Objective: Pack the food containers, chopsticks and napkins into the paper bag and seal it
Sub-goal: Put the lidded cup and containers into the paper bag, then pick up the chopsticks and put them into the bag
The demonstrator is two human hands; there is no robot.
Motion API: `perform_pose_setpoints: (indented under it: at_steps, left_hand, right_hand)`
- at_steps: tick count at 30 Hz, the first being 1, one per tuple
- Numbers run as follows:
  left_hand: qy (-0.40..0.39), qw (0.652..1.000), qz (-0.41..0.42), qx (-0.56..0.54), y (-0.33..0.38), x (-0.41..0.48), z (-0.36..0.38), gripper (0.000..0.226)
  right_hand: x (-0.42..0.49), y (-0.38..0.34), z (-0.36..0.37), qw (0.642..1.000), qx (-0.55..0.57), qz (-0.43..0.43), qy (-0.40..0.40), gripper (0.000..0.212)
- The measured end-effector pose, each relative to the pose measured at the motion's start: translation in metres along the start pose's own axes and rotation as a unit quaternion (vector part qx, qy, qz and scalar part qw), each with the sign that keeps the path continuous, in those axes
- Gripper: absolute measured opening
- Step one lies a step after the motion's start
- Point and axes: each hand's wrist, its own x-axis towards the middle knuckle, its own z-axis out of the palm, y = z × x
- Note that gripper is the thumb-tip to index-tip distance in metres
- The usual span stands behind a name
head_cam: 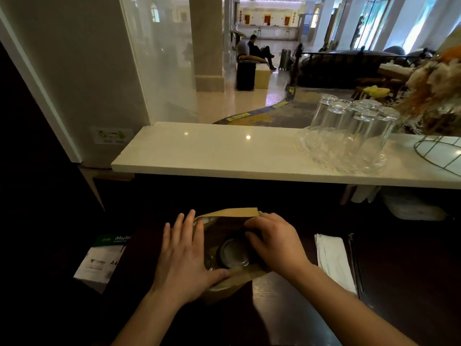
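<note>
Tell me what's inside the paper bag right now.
In the open paper bag sits one round container with a clear lid. The left hand and right hand cover the bag's sides, so anything beneath or beside it is hidden.

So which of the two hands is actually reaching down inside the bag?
The right hand: its fingers curl over the paper bag rim into the opening. The left hand lies flat against the bag's outer side.
</note>
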Motion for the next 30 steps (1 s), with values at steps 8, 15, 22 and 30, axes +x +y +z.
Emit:
perform_pose_setpoints:
  at_steps: [8, 15, 22, 30]
  left_hand:
    - [-0.002, 0.998, 0.000, 0.056, 0.009, 0.004, -0.006, 0.128]
    - [-0.020, 0.999, 0.003, 0.044, 0.015, 0.004, -0.005, 0.122]
    - [-0.036, 0.999, 0.006, 0.028, 0.027, 0.001, -0.012, 0.119]
    - [-0.054, 0.998, 0.012, 0.029, 0.022, 0.001, -0.016, 0.128]
  right_hand:
    - [-0.045, 0.072, -0.022, 0.982, 0.023, 0.180, 0.053, 0.018]
    - [-0.111, 0.179, -0.031, 0.910, -0.074, 0.408, -0.023, 0.023]
    - [-0.137, 0.232, -0.027, 0.850, -0.099, 0.511, -0.081, 0.010]
    - [-0.138, 0.255, -0.010, 0.824, -0.098, 0.533, -0.168, 0.031]
